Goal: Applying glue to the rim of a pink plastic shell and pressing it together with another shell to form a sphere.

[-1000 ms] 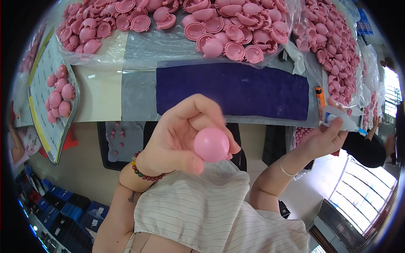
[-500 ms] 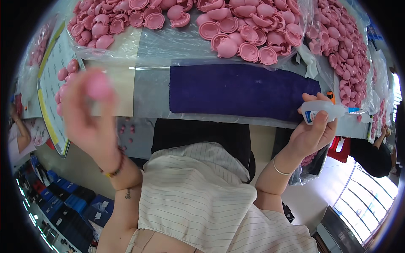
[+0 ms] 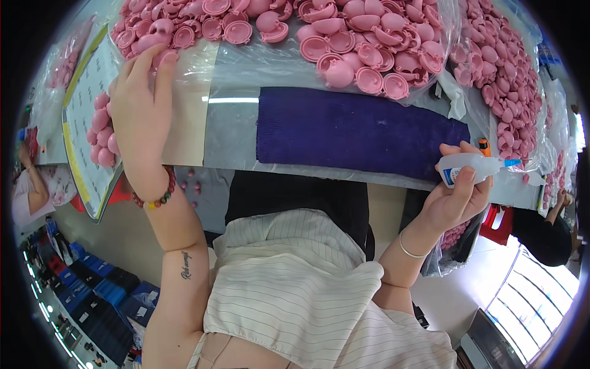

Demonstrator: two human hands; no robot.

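Observation:
At the near left edge of the pile of pink plastic shells (image 3: 236, 32), my left hand (image 3: 142, 101) reaches forward, its thumb and fingertips closed round a pink shell (image 3: 165, 57) that they partly hide. Below that hand, a group of joined pink balls (image 3: 103, 132) lies on a board (image 3: 77, 132) with a yellow edge. My right hand (image 3: 456, 187) grips a small translucent glue bottle (image 3: 464, 167), tilted nearly level, its blue tip and thin needle pointing right. A dark purple cloth (image 3: 362, 132) lies flat between my hands.
More pink shells (image 3: 501, 74) fill a clear plastic bag at the right. An orange tool (image 3: 484, 146) lies behind the bottle, with a white tissue (image 3: 453, 95) farther back. Small pink pieces (image 3: 190, 184) rest below the table edge. Other people sit at both sides.
My left hand has moved forward from above the table's left front to the shell pile. My right hand keeps hold of the bottle, almost unmoved. The view has shifted slightly.

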